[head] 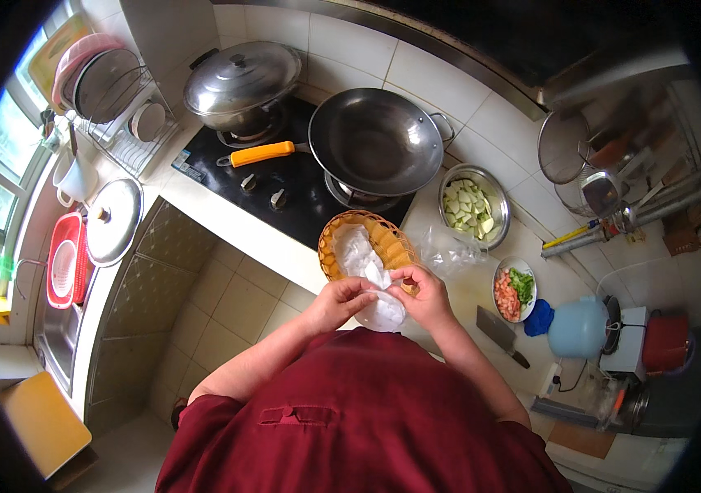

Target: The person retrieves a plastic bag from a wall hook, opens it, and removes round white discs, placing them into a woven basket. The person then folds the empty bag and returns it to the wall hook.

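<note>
My left hand (343,302) and my right hand (422,294) pinch a thin white plastic bag (378,277) between thumbs and fingertips, just in front of my body. Part of the bag hangs below my fingers, bulging with something white that I cannot make out. Right beyond my hands is an oval woven basket (395,236), with more white plastic (353,246) lying in it. Whether that plastic and the bag in my fingers are one piece, I cannot tell.
A black wok (375,142) and a lidded steel pot (242,80) sit on the gas hob (221,179). On the right are a bowl of sliced pale-green vegetable (469,209), a plate of chopped ingredients (514,294) and a cleaver (496,330). Clear plastic (449,249) lies beside the basket.
</note>
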A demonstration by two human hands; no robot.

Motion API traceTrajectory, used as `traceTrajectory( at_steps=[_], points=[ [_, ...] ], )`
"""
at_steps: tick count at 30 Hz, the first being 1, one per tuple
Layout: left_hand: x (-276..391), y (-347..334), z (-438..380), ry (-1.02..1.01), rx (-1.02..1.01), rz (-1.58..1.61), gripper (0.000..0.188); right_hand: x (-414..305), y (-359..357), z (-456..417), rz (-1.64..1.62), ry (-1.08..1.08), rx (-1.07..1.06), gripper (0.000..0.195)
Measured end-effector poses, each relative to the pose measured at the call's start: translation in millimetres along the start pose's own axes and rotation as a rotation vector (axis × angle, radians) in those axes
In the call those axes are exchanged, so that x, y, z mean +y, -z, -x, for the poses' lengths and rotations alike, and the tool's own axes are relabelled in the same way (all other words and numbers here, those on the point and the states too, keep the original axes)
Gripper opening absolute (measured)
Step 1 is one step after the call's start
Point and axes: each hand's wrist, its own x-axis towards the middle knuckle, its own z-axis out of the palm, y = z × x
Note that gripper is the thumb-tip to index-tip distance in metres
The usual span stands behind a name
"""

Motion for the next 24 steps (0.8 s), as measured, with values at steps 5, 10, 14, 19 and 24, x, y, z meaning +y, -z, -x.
traceTrajectory(
  at_steps=[5, 10, 14, 19, 24],
  points=[
    [7.7, -4.1, -0.4, -0.004, -0.018, -0.151, 0.014, -2.2, -1.2, 1.8, 0.032, 0.023, 0.085, 0.019],
    [12.2, -4.0, -0.1, -0.016, -0.013, -0.155, 0.015, 7.2, -3.4, -0.7, 0.000, 0.076, 0.129, 0.015],
    [11.6, -2.6, 0.6, -0.006, 0.001, -0.082, 0.016, 29.9, -12.6, 4.1, -0.402, -0.245, 0.058, 0.014],
    [8.3, -0.7, 2.0, 0.067, 0.047, -0.050, 0.017, 11.5, -4.8, -0.8, -0.721, -0.567, -0.007, 0.019],
    [5.6, -1.1, 0.3, 0.193, 0.124, -0.022, 0.018, 0.2, -5.1, -3.4, -0.959, -0.621, 0.056, 0.015]
  ],
)
